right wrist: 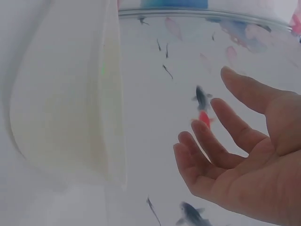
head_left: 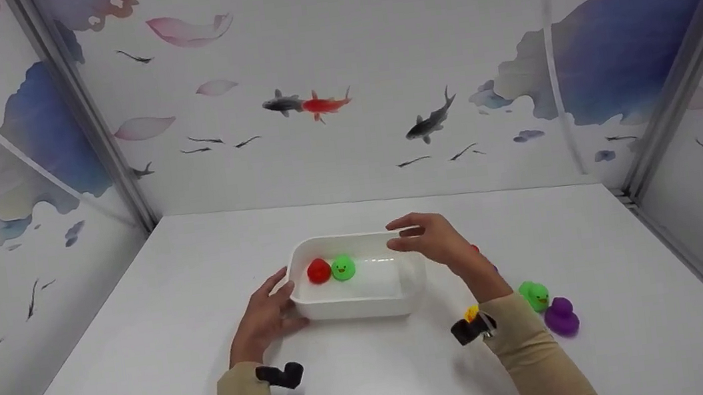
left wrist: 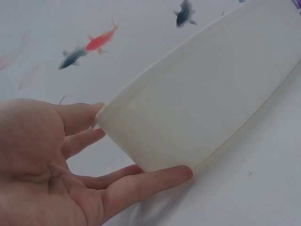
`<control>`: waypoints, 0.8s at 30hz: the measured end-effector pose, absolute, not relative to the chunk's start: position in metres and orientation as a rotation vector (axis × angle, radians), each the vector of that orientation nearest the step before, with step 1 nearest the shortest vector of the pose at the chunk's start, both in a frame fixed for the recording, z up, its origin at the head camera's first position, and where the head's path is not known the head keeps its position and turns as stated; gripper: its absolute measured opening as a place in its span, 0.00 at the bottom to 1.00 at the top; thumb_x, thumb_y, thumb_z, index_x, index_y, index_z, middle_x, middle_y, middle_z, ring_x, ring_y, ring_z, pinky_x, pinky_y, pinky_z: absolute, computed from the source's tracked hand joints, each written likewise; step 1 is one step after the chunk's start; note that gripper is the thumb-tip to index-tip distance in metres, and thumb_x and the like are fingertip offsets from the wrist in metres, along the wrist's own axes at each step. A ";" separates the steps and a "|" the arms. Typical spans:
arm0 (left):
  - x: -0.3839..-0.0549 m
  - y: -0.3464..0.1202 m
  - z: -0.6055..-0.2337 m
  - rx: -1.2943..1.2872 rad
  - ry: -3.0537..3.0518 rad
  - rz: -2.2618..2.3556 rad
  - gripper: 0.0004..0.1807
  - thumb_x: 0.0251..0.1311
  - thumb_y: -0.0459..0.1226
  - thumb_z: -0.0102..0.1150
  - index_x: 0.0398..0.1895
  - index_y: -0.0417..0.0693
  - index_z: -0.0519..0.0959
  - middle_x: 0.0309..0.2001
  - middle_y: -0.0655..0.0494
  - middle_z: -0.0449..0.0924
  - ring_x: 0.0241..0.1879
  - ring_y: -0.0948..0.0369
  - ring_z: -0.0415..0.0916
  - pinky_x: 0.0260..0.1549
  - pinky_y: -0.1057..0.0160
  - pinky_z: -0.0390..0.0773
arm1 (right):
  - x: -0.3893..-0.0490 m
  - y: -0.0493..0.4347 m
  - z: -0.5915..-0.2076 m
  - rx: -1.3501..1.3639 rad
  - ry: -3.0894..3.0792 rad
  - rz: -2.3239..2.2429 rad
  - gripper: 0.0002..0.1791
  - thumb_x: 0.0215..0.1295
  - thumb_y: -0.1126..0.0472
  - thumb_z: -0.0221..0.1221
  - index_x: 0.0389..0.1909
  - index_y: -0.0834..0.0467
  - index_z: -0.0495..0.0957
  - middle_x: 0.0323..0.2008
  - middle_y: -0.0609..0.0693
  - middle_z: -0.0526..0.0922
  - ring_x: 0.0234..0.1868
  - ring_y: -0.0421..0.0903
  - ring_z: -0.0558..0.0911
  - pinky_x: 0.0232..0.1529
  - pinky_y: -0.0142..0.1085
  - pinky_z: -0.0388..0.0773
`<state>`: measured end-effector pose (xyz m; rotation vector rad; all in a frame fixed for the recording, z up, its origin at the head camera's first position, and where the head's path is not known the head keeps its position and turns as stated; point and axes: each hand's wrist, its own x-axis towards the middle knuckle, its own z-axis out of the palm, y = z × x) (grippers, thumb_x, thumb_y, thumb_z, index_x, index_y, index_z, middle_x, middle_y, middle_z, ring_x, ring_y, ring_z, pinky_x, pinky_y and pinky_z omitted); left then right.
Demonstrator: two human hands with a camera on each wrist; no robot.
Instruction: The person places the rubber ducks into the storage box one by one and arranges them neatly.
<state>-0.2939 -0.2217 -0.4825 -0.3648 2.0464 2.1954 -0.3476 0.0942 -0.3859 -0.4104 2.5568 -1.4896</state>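
A white plastic tub sits on the table, holding a red rubber duck and a green rubber duck side by side in its left half. My left hand grips the tub's left end; in the left wrist view its fingertips lie against the wall and rim. Over the tub's right rim hovers my right hand, holding nothing, its fingers loosely bent and apart. The right wrist view shows this hand raised beside the tub wall.
Right of the tub lie another green duck and a purple duck. A yellow toy shows partly behind the right wrist camera. A bit of red peeks out past the right forearm. Fish-patterned panels enclose the white table.
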 end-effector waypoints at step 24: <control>-0.294 -0.223 -0.482 -0.333 2.069 2.173 0.31 0.74 0.45 0.53 0.78 0.59 0.59 0.73 0.41 0.66 0.68 0.43 0.70 0.56 0.46 0.82 | -0.359 0.182 -0.395 -0.315 2.676 -1.474 0.31 0.65 0.44 0.64 0.67 0.50 0.72 0.70 0.56 0.72 0.72 0.60 0.70 0.71 0.56 0.68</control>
